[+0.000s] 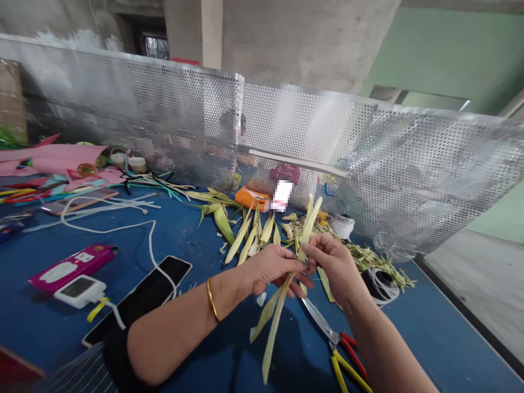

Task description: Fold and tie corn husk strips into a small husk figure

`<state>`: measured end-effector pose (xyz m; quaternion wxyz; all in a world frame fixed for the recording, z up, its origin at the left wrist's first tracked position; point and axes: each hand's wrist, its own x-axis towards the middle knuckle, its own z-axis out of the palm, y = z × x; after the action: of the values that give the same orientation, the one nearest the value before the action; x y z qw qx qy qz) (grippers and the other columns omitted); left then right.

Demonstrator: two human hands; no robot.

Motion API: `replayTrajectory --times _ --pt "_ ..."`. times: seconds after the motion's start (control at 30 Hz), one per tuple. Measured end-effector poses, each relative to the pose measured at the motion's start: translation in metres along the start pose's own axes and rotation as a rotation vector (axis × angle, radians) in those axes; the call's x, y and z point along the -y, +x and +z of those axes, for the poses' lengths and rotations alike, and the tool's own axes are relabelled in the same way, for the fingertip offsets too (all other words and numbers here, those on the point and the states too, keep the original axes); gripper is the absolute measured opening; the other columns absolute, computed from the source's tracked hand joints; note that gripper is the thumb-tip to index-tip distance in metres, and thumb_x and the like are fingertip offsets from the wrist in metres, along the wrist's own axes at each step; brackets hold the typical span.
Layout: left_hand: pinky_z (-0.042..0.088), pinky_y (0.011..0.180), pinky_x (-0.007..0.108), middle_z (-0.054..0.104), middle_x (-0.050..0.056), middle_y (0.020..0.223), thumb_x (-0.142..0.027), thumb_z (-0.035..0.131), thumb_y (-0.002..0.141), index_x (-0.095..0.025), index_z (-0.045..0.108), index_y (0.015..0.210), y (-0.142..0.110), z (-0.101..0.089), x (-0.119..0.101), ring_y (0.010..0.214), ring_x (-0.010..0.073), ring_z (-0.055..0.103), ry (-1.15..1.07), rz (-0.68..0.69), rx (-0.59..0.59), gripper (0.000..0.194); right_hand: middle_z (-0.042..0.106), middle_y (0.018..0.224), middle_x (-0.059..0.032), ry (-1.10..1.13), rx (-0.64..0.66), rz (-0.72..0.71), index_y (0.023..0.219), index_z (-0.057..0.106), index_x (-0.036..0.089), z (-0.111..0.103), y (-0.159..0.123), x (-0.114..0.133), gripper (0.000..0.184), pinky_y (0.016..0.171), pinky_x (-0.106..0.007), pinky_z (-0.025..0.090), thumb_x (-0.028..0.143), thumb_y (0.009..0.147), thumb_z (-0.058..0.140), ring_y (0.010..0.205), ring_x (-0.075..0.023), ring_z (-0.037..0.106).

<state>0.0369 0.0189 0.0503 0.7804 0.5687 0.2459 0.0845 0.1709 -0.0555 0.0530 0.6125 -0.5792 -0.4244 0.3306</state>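
Note:
My left hand (270, 270) and my right hand (333, 265) meet above the blue table (196, 240), both closed on pale yellow-green leaf strips (282, 305). The strips stick up past my fingers to about the mesh panel's foot and hang down long below my left hand. A gold bangle (212, 299) sits on my left wrist. Scissors with red and yellow handles (338, 349) lie on the table just under my right forearm.
A pile of more leaf strips (245, 234) and scraps lies behind my hands. A black phone (143, 300), a pink power bank (73, 265), a white charger (79, 290) and white cables lie left. A perforated metal screen (368, 158) closes the back; white thread spool (341, 226) near it.

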Motion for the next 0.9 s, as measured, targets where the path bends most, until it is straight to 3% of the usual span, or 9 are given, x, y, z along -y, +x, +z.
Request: replayTrajectory --times 0.13,0.27,0.43,0.6,0.73,0.9 --pt "0.047 0.048 0.022 0.073 0.008 0.074 -0.026 0.062 0.079 -0.011 0.07 0.08 -0.001 0.002 -0.002 0.05 0.0137 0.066 -0.032 0.0 -0.038 0.017 0.056 0.05 0.0065 0.055 -0.057 -0.003 0.079 0.059 0.018 0.0 0.002 -0.001 0.036 0.046 -0.021 0.038 0.037 0.062 0.083 0.043 -0.0083 0.048" --pt "0.048 0.049 0.021 0.074 0.01 0.081 -0.028 0.062 0.081 -0.011 0.073 0.086 -0.001 -0.001 -0.001 0.053 0.0133 0.067 -0.07 0.024 -0.015 0.021 0.057 0.057 0.007 0.154 -0.072 0.031 0.101 0.063 0.016 -0.001 0.003 0.0 0.05 0.047 -0.021 0.037 0.031 0.058 0.085 0.045 -0.0068 0.045" --pt "0.049 0.049 0.019 0.075 0.012 0.086 -0.025 0.057 0.087 -0.009 0.074 0.088 0.003 -0.005 -0.002 0.056 0.0123 0.068 -0.207 0.007 -0.074 0.023 0.058 0.06 0.0031 0.15 -0.108 -0.003 0.079 0.066 0.015 -0.001 0.003 0.003 0.03 0.049 -0.024 0.037 0.033 0.06 0.083 0.049 -0.0081 0.045" --pt "0.05 0.05 0.02 0.075 0.012 0.084 -0.021 0.055 0.088 -0.006 0.073 0.09 0.006 -0.006 -0.006 0.059 0.0135 0.069 -0.365 -0.048 -0.178 0.023 0.055 0.052 0.0024 0.166 -0.176 -0.069 0.062 0.062 0.017 -0.002 0.005 -0.002 0.026 0.053 -0.024 0.04 0.035 0.064 0.081 0.052 -0.0101 0.048" --pt "0.052 0.053 0.021 0.074 0.013 0.078 -0.019 0.059 0.086 -0.006 0.071 0.086 0.01 -0.01 -0.005 0.06 0.0149 0.069 -0.478 -0.082 -0.254 0.018 0.058 0.056 0.0013 0.27 -0.174 -0.067 0.067 0.065 0.017 -0.005 0.007 -0.005 0.024 0.052 -0.023 0.041 0.035 0.068 0.079 0.053 -0.0099 0.05" --pt "0.054 0.053 0.022 0.073 0.011 0.074 -0.021 0.055 0.089 -0.006 0.068 0.086 0.013 -0.017 -0.002 0.058 0.0139 0.068 -0.589 -0.085 -0.278 0.02 0.06 0.067 0.0024 0.477 -0.142 -0.023 0.069 0.062 0.018 -0.01 0.012 -0.004 0.022 0.048 -0.021 0.043 0.029 0.064 0.08 0.052 -0.0071 0.049"
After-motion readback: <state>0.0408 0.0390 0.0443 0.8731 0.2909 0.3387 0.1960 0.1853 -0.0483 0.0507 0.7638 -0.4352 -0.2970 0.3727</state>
